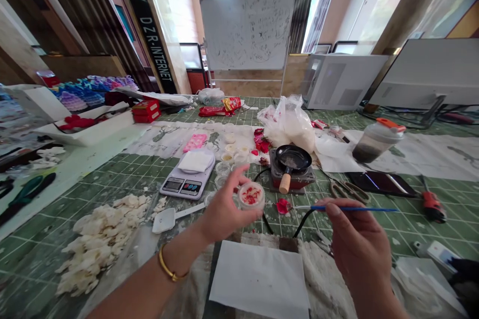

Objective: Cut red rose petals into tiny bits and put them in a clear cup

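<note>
My left hand (220,212) is closed around a small round clear jar (251,198), thumb below it and fingers over its far side. Red bits lie on the pale contents of the jar. In my right hand (357,239) is a thin blue-handled paintbrush (362,209), pinched between thumb and fingers and lying nearly level. Its tip points left, close to a red flower (283,206); whether the two touch I cannot tell. A sheet of white paper (260,276) lies between my forearms.
Beyond my hands, a small black pan (294,158) rests on a hot plate (276,179). A kitchen scale (175,185), white scoop (164,221) and heap of pale flakes (101,239) lie left. Scissors (348,190), a phone (381,184) and a lidded shaker (377,143) are right.
</note>
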`<state>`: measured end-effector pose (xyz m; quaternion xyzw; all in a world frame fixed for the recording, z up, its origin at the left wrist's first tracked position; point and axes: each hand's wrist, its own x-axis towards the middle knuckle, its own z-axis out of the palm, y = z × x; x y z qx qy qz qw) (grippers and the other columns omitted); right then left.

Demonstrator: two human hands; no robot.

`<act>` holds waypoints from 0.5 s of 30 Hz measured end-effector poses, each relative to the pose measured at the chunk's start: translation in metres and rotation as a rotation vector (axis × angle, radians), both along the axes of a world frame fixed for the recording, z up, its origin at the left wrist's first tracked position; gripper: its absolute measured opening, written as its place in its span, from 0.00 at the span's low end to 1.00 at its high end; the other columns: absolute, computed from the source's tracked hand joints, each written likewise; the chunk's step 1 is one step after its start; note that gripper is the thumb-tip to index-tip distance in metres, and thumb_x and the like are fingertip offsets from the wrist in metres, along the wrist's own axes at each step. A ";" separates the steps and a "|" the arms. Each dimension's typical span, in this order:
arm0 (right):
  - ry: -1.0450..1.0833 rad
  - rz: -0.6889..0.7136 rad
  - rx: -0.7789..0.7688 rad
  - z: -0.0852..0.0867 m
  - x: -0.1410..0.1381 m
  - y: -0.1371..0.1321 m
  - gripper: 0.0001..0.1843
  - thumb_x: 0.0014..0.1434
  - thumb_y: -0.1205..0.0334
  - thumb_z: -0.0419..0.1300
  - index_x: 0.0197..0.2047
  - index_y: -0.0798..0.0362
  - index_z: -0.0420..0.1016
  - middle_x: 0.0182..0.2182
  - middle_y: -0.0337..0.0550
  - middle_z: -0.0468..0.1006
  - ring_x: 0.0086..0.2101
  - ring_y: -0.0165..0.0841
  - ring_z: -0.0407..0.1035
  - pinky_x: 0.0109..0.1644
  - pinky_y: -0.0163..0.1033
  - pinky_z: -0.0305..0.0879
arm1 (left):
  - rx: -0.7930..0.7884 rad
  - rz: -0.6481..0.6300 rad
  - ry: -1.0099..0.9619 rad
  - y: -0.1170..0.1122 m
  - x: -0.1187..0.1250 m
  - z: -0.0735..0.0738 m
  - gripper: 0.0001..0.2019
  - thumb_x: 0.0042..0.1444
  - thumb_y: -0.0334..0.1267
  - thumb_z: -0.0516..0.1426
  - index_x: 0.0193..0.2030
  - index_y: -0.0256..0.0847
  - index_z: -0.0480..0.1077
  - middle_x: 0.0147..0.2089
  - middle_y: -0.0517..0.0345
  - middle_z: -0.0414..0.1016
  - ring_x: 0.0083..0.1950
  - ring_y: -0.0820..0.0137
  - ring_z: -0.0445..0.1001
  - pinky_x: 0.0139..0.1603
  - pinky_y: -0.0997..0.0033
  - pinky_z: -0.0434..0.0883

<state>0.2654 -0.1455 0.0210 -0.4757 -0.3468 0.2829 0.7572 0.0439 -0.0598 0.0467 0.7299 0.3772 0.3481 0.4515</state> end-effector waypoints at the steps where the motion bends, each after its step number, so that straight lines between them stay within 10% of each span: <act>1: -0.001 0.000 -0.005 0.001 -0.001 0.000 0.07 0.50 0.62 0.69 0.34 0.50 0.77 0.31 0.40 0.81 0.33 0.31 0.75 0.42 0.36 0.69 | 0.041 0.046 0.029 0.010 -0.003 0.002 0.43 0.44 0.36 0.65 0.65 0.46 0.50 0.51 0.53 0.67 0.43 0.68 0.72 0.49 0.65 0.69; 15: -0.128 -0.043 -0.137 -0.006 -0.004 -0.012 0.08 0.50 0.57 0.67 0.33 0.49 0.77 0.36 0.39 0.80 0.45 0.30 0.72 0.49 0.26 0.68 | 0.161 0.606 0.287 0.244 -0.025 0.001 0.46 0.41 0.37 0.67 0.65 0.41 0.49 0.51 0.50 0.68 0.51 0.64 0.72 0.50 0.65 0.69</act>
